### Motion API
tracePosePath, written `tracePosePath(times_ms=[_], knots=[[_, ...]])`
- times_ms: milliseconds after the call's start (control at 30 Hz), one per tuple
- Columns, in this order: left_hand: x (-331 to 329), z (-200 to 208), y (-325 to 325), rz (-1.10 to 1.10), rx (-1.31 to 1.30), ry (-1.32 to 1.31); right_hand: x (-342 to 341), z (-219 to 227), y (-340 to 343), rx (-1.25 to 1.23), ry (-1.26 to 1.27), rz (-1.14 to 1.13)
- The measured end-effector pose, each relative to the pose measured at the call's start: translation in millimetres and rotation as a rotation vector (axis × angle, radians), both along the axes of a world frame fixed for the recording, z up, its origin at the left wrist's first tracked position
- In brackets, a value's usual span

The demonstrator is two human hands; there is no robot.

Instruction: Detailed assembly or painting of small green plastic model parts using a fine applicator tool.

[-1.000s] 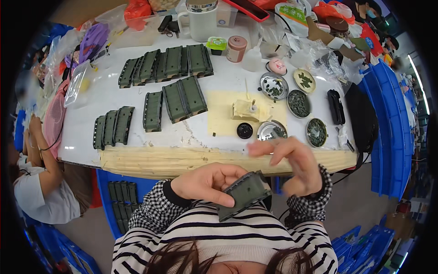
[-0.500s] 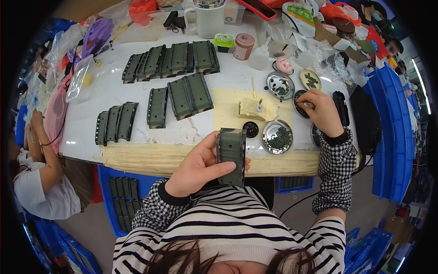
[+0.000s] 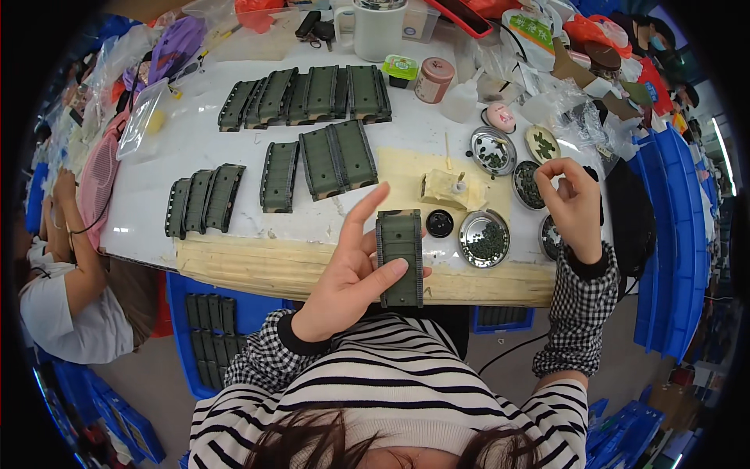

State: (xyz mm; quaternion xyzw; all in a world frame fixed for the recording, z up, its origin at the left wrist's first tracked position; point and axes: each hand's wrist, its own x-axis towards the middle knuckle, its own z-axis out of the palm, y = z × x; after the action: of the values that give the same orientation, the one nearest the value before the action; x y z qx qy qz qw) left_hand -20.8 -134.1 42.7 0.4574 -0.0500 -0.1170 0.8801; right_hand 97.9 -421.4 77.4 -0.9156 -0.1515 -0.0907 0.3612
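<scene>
Green camouflage-edged case (image 3: 400,241), gripped in our left hand (image 3: 344,283), long axis pointing away from us, left of our right hand (image 3: 574,207), pinched by a round dish (image 3: 515,190); its contents we cannot tell.

Held piece (image 3: 401,295): dark green, black along its sides, with brown-and-tan camouflage patterning at its upper end. Tabled pieces (image 3: 367,92): matching green, black-edged, camouflage visible at several lower ends. Small bits (image 3: 491,242): dark green, in a silver dish (image 3: 470,234). Sleeves (image 3: 582,313): black-and-white check, finished with solid black cuffs (image 3: 591,270). Top (image 3: 391,367): off-white with black horizontal stripes. Tabletop (image 3: 234,148): white; front edge covering (image 3: 226,262), pale yellow. Mug (image 3: 380,35): white. Jar (image 3: 434,80): dusty pink. Mesh item (image 3: 98,195): pink. Purple bag (image 3: 166,51): plain purple. Racked trays (image 3: 664,242): bright blue.
</scene>
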Motion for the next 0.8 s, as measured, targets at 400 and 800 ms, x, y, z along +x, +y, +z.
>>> tracePosePath(times_ms=[400,800], knots=[[-2.0,-25.8,2.9,-0.116,0.267,-0.119,-97.8,-10.1,108.4,0.381,0.08,0.377],[-4.1,-20.5,8.4,-0.204,0.39,-0.151,-100.9,-19.9,96.5,-0.11,-0.54,0.471]])
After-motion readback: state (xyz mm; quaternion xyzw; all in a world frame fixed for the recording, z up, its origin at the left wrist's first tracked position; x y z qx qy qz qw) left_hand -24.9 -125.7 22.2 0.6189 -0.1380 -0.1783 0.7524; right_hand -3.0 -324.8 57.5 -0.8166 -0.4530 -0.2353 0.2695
